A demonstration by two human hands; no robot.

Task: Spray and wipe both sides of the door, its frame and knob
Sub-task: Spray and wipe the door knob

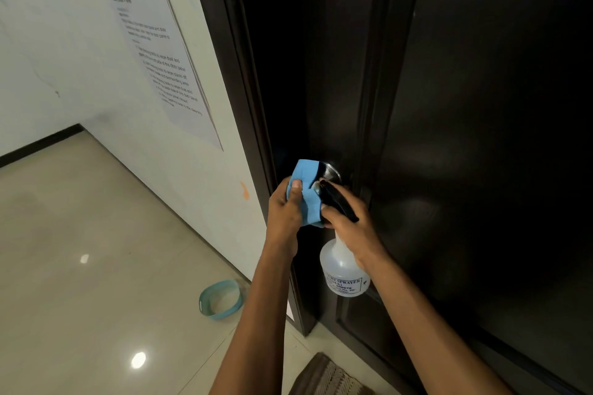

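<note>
- Dark door (481, 106) fills the right of the frame; dark frame (224, 74) runs down centre-left.
- Left hand (285, 212) grips a blue cloth (305, 192), pressed to the metal knob (330, 171), mid-frame.
- Right hand (349, 221) holds a spray bottle (345, 269) by its black head, nozzle near the knob.
- White wall, left, carries a printed sheet (160, 58).
- Teal basin (221, 300) on the tiled floor (80, 266), lower centre; doormat (327, 377) at the bottom edge.

Teal basin (221, 300) on floor by wall — printed sheet (160, 51) above, doormat (327, 377) nearby

one cloth (306, 192), one bottle (345, 269), one basin (220, 300).
</note>
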